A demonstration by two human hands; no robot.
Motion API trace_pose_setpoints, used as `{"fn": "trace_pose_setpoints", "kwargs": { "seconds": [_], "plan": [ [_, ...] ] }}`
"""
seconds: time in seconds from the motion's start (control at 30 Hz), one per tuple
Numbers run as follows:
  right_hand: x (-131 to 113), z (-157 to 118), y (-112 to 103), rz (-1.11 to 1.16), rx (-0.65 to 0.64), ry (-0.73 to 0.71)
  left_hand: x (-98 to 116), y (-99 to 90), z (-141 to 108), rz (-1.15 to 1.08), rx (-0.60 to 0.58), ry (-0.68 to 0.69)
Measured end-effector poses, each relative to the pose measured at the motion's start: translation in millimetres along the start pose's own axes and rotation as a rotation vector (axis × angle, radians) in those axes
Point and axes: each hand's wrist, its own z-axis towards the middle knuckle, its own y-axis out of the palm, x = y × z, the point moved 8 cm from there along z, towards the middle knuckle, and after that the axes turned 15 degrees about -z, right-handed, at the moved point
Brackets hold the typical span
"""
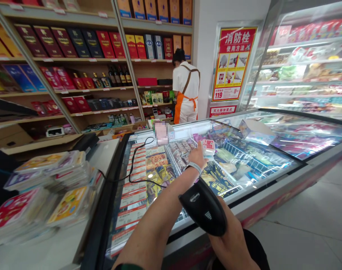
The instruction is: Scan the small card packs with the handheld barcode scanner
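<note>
My left hand, with a pale band at the wrist, reaches out over the glass-topped freezer. Its fingers are closed against the left side of a small clear plastic food pack with a red and white label; the far fingers are partly hidden. Nearer to me, my right hand grips a black barcode scanner from below, its head pointing up and left. A black cord lies in a loop on the freezer's left end.
Stacks of packaged food stand on a counter at left. Price labels line the freezer's left end. An open carton rests on the glass. A person in an orange apron stands by shelves of boxes.
</note>
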Motion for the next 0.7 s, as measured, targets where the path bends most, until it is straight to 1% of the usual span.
{"fn": "trace_pose_setpoints", "kwargs": {
  "seconds": [0.17,0.23,0.3,0.37,0.47,0.57,0.7],
  "plan": [
    [3.5,-2.5,2.9,-0.02,-0.015,0.003,5.6,-4.0,-0.5,0.037,-0.016,-0.069],
    [4.9,-4.5,3.2,-0.044,-0.003,-0.009,7.9,-10.3,-5.4,0.034,-0.042,-0.071],
    [7.4,-6.4,4.6,-0.069,-0.003,-0.006,8.8,-22.0,-13.3,0.037,-0.05,-0.054],
    [10.4,-7.3,6.1,-0.082,-0.006,0.01,7.7,-40.2,-24.4,0.058,-0.024,-0.023],
    [10.7,-6.9,8.0,-0.101,-0.014,0.02,2.1,-75.6,-47.5,0.111,0.048,0.03],
    [6.1,-6.5,8.9,-0.135,-0.022,0.026,-6.8,-113.5,-76.7,0.177,0.104,0.055],
    [3.9,-9.5,8.5,-0.148,-0.012,0.091,-17.9,-162.5,-122.5,0.27,0.172,0.043]
  ]
}}
